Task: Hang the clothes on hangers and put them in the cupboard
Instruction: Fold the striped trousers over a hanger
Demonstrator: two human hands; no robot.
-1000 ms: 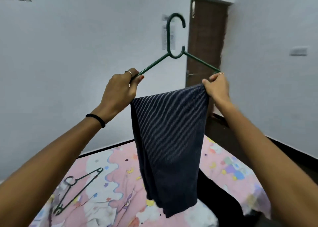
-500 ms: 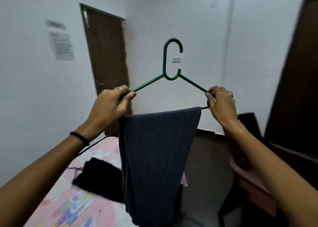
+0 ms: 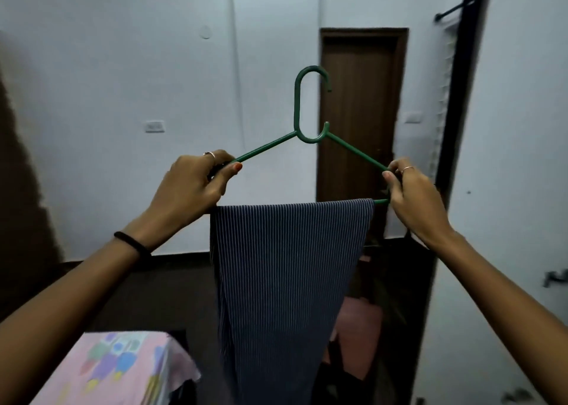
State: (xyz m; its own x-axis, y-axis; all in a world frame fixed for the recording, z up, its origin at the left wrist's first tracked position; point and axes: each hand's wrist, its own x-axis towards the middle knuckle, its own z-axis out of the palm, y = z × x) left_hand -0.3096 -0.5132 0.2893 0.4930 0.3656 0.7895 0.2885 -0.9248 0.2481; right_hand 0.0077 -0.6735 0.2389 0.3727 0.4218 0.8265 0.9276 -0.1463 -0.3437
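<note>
Two hands, left hand (image 3: 192,186) and right hand (image 3: 413,200), each grip an end of the green hanger (image 3: 310,134), held aloft. Striped garment (image 3: 285,266) draped over its bar. Hanging step looks done; next, hook it in the cupboard.

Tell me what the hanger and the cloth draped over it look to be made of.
Hanger: probably plastic or plastic-coated metal; a smooth, evenly green, thin round rod. Cloth: a thin woven fabric, dark blue with fine pale stripes, matte, hanging in soft folds.

Hanger (image 3: 310,134) smooth green plastic; trousers (image 3: 285,281) pinstriped cloth.
</note>
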